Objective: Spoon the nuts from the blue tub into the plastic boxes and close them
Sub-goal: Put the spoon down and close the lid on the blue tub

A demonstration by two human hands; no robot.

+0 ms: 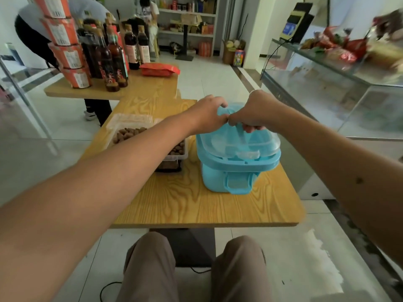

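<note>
A light blue tub (229,179) with a front handle stands on the right half of the wooden table (196,203). A clear plastic lid (265,144) lies tilted over its top. Through the lid a pale spoon-like shape shows faintly. My left hand (208,114) and my right hand (256,112) meet at the tub's far edge, fingers curled round the lid's far rim. Left of the tub stand clear plastic boxes holding brown nuts (128,134), one (178,150) right beside the tub. My left forearm hides part of them.
A second wooden table (139,88) behind carries dark bottles (113,55), stacked red tubs (65,44) and a red packet (159,69). A person (32,38) bends over behind it. A glass display counter (327,88) runs along the right. My knees are under the table's near edge.
</note>
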